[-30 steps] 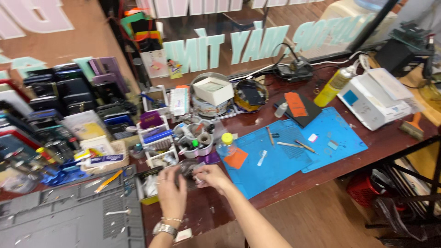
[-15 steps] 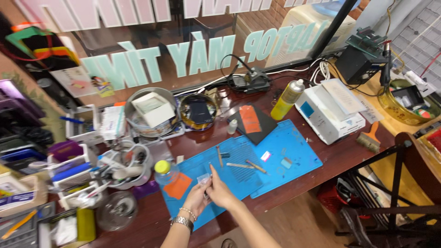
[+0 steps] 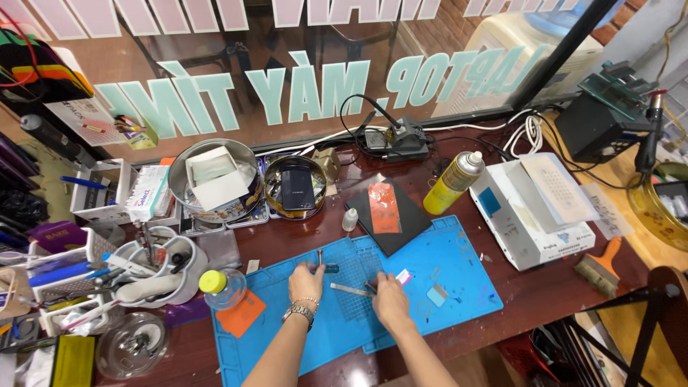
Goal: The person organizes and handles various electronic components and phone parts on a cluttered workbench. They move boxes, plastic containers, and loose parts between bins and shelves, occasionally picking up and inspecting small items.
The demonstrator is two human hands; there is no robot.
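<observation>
Hands now lower, 2 hands (image 3: 307, 281) (image 3: 390, 299), 1 blue mat (image 3: 459, 276)

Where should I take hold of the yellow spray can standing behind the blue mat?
Grip the yellow spray can around its mid-body, coming from the front right. It stands upright, leaning slightly in view, with a narrow silver cap. The white box sits close on its right, so keep fingers clear there.

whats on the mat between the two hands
In the head view, a flat metal strip lies on the blue mat between the left hand and the right hand.
</observation>
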